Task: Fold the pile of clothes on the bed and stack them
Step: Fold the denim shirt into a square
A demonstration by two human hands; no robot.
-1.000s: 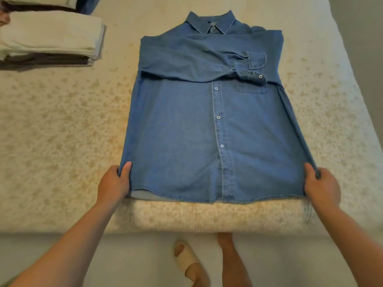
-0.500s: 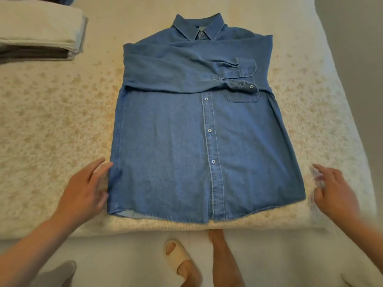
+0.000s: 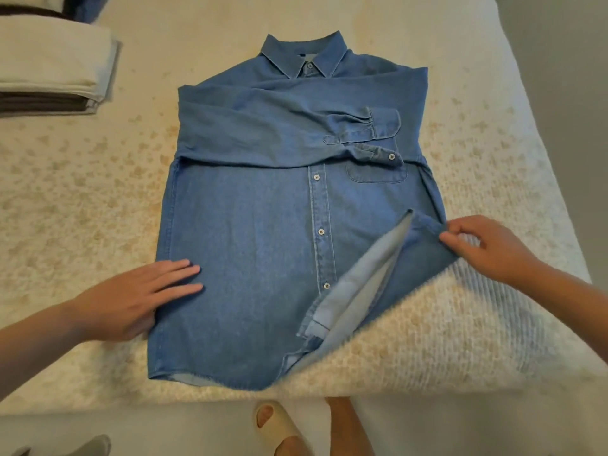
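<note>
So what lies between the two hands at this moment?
In the head view, only the denim shirt: its buttoned placket and a turned-back flap showing the paler inside. The left hand lies flat on it; the right hand pinches its edge.

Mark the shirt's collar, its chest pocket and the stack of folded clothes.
collar [image 3: 304, 57], head view, on its left flap.
chest pocket [image 3: 376, 172], head view, on its visible lower part.
stack of folded clothes [image 3: 49, 60], head view, on the top cream piece.
</note>
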